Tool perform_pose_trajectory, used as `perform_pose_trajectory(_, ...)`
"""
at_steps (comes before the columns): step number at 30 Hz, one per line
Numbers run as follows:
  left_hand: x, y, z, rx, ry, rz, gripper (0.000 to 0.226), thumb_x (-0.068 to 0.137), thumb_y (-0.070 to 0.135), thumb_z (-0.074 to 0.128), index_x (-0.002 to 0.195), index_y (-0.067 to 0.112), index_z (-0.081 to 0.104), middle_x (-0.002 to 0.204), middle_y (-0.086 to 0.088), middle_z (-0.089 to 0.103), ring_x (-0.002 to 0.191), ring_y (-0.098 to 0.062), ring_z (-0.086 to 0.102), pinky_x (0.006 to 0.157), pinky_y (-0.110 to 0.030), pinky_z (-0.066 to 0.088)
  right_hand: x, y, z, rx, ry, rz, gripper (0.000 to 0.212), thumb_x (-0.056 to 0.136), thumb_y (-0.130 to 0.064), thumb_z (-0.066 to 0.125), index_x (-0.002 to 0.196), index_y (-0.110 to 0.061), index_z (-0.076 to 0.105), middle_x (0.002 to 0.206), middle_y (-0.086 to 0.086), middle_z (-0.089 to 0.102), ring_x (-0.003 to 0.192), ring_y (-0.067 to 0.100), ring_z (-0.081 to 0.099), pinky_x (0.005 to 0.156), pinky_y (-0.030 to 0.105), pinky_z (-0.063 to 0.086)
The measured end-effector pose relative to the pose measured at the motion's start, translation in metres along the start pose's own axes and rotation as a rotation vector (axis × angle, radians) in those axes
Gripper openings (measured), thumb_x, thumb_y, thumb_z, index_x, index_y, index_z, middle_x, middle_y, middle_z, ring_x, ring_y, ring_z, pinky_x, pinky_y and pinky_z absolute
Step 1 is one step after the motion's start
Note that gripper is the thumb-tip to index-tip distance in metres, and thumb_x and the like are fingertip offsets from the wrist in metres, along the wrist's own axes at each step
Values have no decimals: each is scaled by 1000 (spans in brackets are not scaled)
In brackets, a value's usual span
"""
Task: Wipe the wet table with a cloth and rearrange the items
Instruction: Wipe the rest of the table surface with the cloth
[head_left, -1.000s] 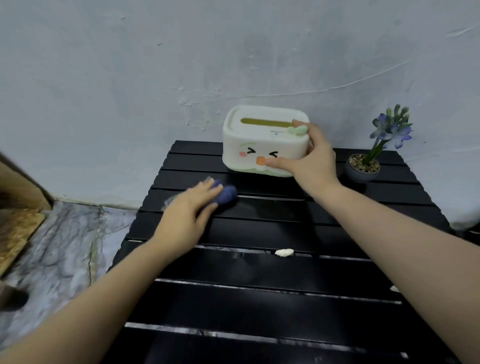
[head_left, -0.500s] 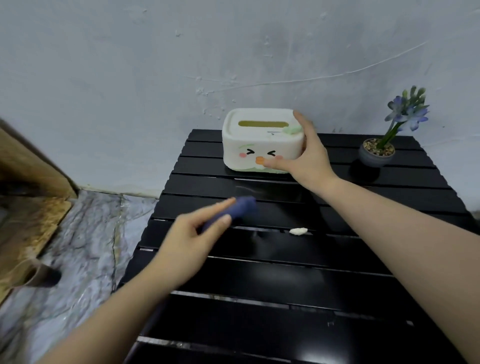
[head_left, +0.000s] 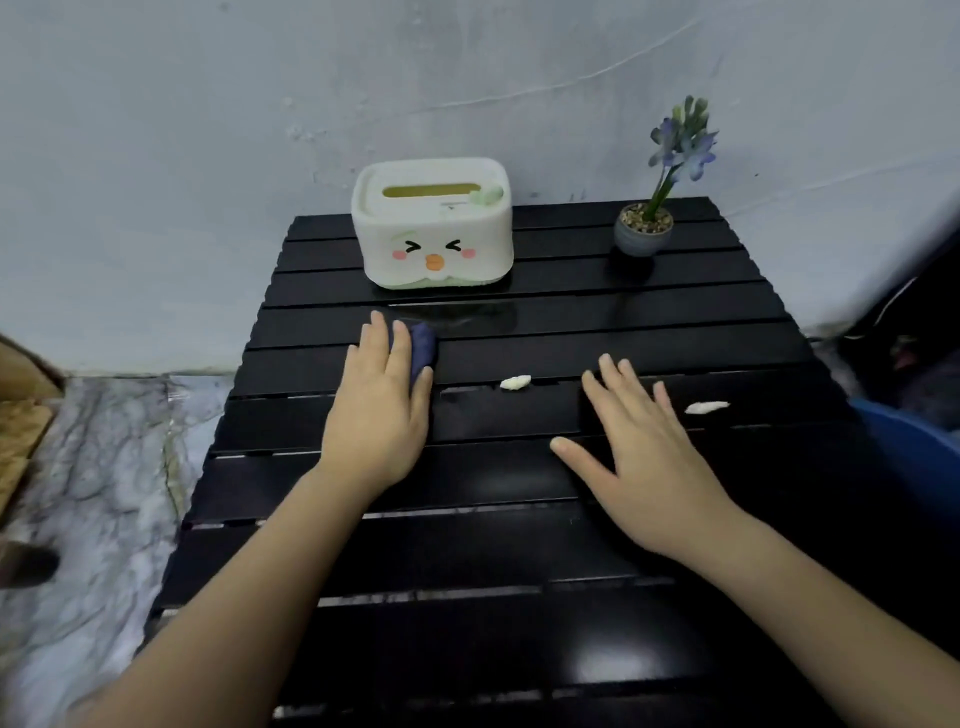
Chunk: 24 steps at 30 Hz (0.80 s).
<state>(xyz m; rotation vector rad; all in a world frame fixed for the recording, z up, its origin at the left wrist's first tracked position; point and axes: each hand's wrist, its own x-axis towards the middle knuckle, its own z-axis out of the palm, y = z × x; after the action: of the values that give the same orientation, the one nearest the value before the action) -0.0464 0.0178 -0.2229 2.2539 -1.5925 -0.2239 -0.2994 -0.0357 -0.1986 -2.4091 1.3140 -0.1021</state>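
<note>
My left hand (head_left: 376, 410) lies flat on the cloth (head_left: 422, 349), pressing the dark blue wad against the table (head_left: 467, 649) with its far end poking out past my fingertips, while my right hand (head_left: 644, 447) rests open and holding nothing, fingers spread on the slats. The wet sheen (head_left: 457, 314) sits just beyond and a little right of the cloth — in front of the tissue box (head_left: 434, 228) — so my left hand is the nearer one. Two white scraps lie to the right: one (head_left: 515, 382) between my hands, the other (head_left: 706, 407) past my right fingers, with the flower pot (head_left: 643, 234) at the far corner.
</note>
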Motion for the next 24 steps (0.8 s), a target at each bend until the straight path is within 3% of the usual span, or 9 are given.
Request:
perform_pose_trajectory(3,5,45,18,-29,-49,135,58,106,31,35,155,3,21,165,-19,11,153,-32,10,125,-42,7,-28,-1,4,-76,-38,20,84,96,-66,21,161,-16,5,170,1,-5,154,10,-16,126,36,-9)
perform_pose_trajectory(9,8,120,42,-167,-219,371,54,107,28,34,156,6,23,165,-15,14,154,-26,10,125,-35,3,-61,-2,0,-129,-8,63,83,96,-64,13,161,-13,3,170,2,-5,154,11,-15,126,34,-10)
perform_pose_trajectory(12,4,127,32,-503,-312,251,51,107,24,39,155,10,28,165,-9,19,153,-17,12,121,-24,1,-86,4,-6,-123,0,71,84,94,-65,9,161,-14,3,170,1,-5,154,11,-15,126,34,-9)
perform_pose_trajectory(15,-4,109,15,-724,-232,63,50,106,23,42,153,10,33,162,-5,27,151,-13,20,124,-27,12,-110,18,-11,-111,52,93,83,96,-65,13,161,-14,5,169,1,-3,154,10,-13,126,34,-8)
perform_pose_trajectory(18,-15,72,1,-578,-120,14,53,104,28,46,154,15,33,164,-5,24,152,-14,17,126,-36,12,-129,35,-16,-90,107,181,85,96,-66,18,161,-13,7,169,2,-2,154,11,-12,126,34,-8)
perform_pose_trajectory(20,-24,48,-4,-403,-142,39,61,100,42,50,156,27,29,167,-6,10,154,-18,6,126,-41,6,-139,47,-18,-122,117,249,87,95,-67,17,161,-11,6,170,5,-2,155,14,-11,126,35,-8)
perform_pose_trajectory(22,-30,39,-1,-231,-185,79,70,94,61,42,156,35,22,168,-4,-2,154,-23,-3,125,-41,0,-149,59,-19,-151,128,315,90,94,-69,16,160,-9,6,169,8,-1,156,17,-9,126,39,-7)
perform_pose_trajectory(24,-32,45,6,-103,-177,121,78,91,69,29,158,31,16,168,-7,-4,155,-27,-3,126,-44,0,-158,70,-18,-148,147,372,94,92,-72,16,160,-8,5,169,9,-1,156,19,-8,127,41,-6)
